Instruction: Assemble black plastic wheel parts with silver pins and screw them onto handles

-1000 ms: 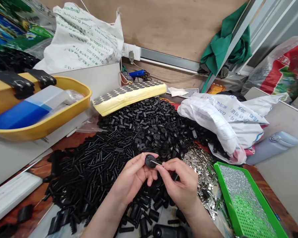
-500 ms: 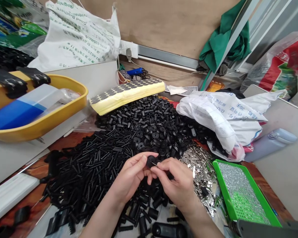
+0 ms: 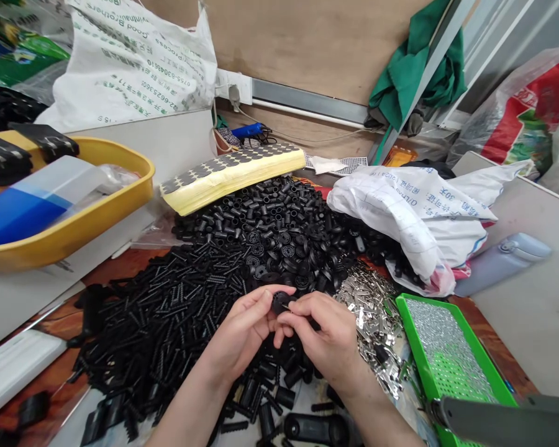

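Observation:
My left hand (image 3: 249, 323) grips a small round black plastic disc (image 3: 281, 302) between thumb and fingers. From the right, my right hand (image 3: 323, 329) pinches a tiny thin metal piece against the disc's face; its exact kind is too small to tell. Both hands meet over a heap of black plastic parts. Ribbed black rods (image 3: 168, 316) lie to the left, short black tubes (image 3: 279, 205) behind, and more round black discs (image 3: 293, 251) just beyond my fingers. Flat silvery metal clips (image 3: 372, 310) are piled right of my right hand.
A green tray (image 3: 503, 379) of small silvery parts stands at right, beside a grey bottle (image 3: 503, 264). A yellow bin (image 3: 135, 198) is at left. Behind the heap lie sheets of black round stickers (image 3: 233, 177) and a white bag (image 3: 400, 211). A dark grey tool (image 3: 494, 419) juts in lower right.
The view has shifted slightly, so the scene sits a little further left. Both hands keep the disc between them, and the right fingertips are closer over its face.

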A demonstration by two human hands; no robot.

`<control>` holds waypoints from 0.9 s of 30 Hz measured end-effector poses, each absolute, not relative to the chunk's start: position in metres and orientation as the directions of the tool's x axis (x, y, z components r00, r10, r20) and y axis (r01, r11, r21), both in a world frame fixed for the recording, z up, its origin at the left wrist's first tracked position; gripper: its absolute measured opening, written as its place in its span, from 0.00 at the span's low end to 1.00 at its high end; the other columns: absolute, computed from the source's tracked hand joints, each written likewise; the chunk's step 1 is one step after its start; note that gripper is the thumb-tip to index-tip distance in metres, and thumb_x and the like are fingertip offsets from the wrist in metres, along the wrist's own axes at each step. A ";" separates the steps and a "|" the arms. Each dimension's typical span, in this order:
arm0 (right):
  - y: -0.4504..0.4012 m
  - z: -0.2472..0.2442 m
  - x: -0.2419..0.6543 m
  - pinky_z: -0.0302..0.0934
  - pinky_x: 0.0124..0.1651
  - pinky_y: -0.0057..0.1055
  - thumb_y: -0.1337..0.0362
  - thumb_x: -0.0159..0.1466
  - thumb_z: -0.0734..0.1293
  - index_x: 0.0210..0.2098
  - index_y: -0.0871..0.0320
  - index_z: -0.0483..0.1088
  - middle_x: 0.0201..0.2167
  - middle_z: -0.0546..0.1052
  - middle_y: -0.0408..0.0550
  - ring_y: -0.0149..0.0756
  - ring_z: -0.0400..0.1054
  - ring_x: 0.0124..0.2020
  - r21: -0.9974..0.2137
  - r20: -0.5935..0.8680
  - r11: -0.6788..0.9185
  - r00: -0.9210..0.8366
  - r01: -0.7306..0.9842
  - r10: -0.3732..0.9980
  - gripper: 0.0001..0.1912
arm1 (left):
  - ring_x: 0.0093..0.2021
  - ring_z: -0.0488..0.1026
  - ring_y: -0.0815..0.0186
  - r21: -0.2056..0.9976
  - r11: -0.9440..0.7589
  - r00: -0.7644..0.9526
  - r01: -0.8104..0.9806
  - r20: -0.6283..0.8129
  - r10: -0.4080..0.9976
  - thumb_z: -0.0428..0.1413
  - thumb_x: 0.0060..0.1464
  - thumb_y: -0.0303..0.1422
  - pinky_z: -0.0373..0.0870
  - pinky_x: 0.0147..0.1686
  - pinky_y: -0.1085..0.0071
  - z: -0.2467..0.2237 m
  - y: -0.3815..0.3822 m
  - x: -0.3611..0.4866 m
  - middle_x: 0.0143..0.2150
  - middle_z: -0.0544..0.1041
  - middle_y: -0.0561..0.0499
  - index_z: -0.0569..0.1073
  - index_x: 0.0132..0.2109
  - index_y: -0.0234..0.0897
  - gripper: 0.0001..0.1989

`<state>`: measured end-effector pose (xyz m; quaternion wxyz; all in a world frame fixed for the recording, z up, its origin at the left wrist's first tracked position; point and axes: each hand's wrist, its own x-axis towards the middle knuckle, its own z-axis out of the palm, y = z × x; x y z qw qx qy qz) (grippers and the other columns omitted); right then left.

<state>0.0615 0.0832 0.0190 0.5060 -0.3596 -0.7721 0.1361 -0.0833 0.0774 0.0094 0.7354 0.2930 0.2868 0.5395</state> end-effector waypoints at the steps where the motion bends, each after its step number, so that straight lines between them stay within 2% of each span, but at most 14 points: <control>1: 0.084 0.018 0.061 0.67 0.33 0.29 0.68 0.63 0.67 0.27 0.57 0.70 0.23 0.76 0.43 0.32 0.71 0.27 -0.574 0.684 0.703 -0.226 0.421 0.694 0.07 | 0.22 0.70 0.69 0.739 0.251 0.258 -0.625 -0.107 0.960 0.59 0.54 0.37 0.68 0.20 0.75 0.009 0.078 -0.083 0.27 0.76 0.48 0.78 0.43 0.30 0.14; 10: 0.085 0.018 0.061 0.65 0.33 0.30 0.71 0.62 0.67 0.25 0.57 0.70 0.21 0.75 0.42 0.32 0.69 0.25 -0.591 0.670 0.692 -0.226 0.414 0.707 0.09 | 0.22 0.71 0.68 0.746 0.251 0.260 -0.616 -0.108 0.960 0.59 0.54 0.37 0.68 0.19 0.75 0.006 0.078 -0.082 0.26 0.76 0.48 0.78 0.43 0.30 0.15; 17: 0.085 0.020 0.060 0.64 0.32 0.29 0.69 0.61 0.68 0.24 0.56 0.72 0.20 0.75 0.41 0.31 0.68 0.24 -0.646 0.627 0.644 -0.196 0.410 0.754 0.09 | 0.22 0.71 0.68 0.741 0.264 0.260 -0.617 -0.125 0.957 0.60 0.52 0.37 0.68 0.19 0.75 0.006 0.079 -0.081 0.26 0.77 0.48 0.78 0.43 0.30 0.15; 27: 0.083 0.025 0.058 0.62 0.27 0.25 0.69 0.58 0.70 0.23 0.56 0.73 0.19 0.74 0.39 0.29 0.67 0.21 -0.673 0.585 0.602 -0.190 0.430 0.789 0.08 | 0.22 0.71 0.69 0.753 0.260 0.239 -0.604 -0.140 0.961 0.61 0.51 0.37 0.68 0.20 0.75 0.007 0.079 -0.082 0.26 0.77 0.49 0.78 0.42 0.30 0.15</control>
